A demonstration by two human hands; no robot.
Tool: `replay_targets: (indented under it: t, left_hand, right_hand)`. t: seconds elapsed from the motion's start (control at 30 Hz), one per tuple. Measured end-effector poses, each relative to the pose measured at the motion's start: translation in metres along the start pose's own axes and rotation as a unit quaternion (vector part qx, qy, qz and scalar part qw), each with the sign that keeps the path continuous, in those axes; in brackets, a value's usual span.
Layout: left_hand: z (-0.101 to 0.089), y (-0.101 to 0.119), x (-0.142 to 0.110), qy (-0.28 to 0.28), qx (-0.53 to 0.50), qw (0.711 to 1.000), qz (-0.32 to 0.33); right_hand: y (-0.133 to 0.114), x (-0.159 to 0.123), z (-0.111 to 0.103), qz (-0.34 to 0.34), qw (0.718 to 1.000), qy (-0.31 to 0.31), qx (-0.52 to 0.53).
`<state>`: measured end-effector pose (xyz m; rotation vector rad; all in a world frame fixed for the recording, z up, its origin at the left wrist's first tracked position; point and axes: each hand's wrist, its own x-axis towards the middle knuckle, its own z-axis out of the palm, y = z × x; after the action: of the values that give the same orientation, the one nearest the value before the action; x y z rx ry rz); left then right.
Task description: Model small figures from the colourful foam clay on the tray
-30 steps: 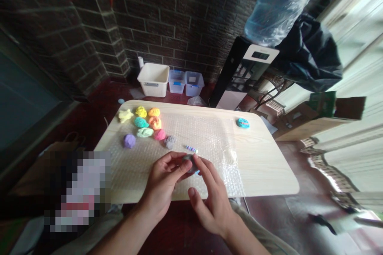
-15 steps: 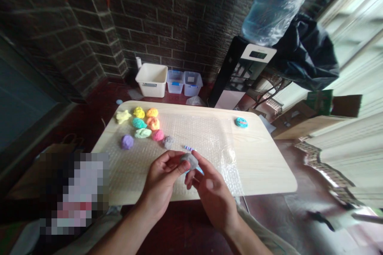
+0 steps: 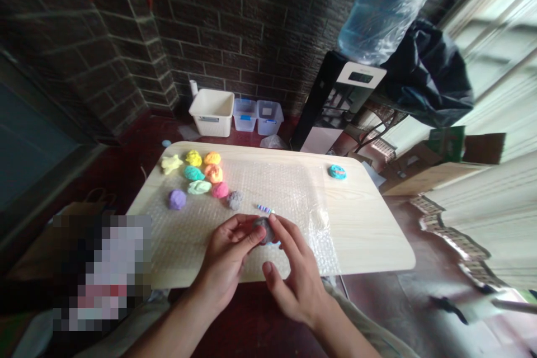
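My left hand (image 3: 229, 246) pinches a grey lump of modelling clay (image 3: 265, 231) between thumb and fingers, above the near middle of the table. My right hand (image 3: 296, 274) is open, its fingertips touching the lump's right side and its thumb spread away below. Something light blue (image 3: 274, 243) peeks out under the lump, mostly hidden. Just beyond the fingers lies a small striped purple, white and blue strip (image 3: 265, 208). A rougher grey clay lump (image 3: 235, 199) and a pink lump (image 3: 220, 189) rest to its left on bubble wrap (image 3: 289, 184).
Several clay lumps, including a purple one (image 3: 177, 199) and an orange one (image 3: 213, 173), cover the table's left side. A blue round piece (image 3: 337, 172) sits far right on the wooden table (image 3: 369, 224). Behind stand a white bin (image 3: 211, 114), clear boxes (image 3: 269, 117) and a water dispenser (image 3: 327, 106).
My right thumb has swung away from the grey lump and spread out below. The lump has turned in my left fingers and shows a darker face.
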<state>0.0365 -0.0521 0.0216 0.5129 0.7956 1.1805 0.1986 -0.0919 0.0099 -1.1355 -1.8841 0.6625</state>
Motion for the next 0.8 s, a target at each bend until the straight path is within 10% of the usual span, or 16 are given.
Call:
replay_targets:
  t: [0.57, 0.8]
  left_hand:
    - [-0.0041, 0.0021, 0.0003, 0.018, 0.014, 1.0, 0.014]
    - [-0.0047, -0.0002, 0.0008, 0.017, 0.023, 0.999, 0.019]
  right_hand:
    - [0.0058, 0.0013, 0.0008, -0.064, 0.992, -0.008, -0.109]
    - [0.0033, 0.0002, 0.0022, -0.031, 0.999, 0.002, 0.009]
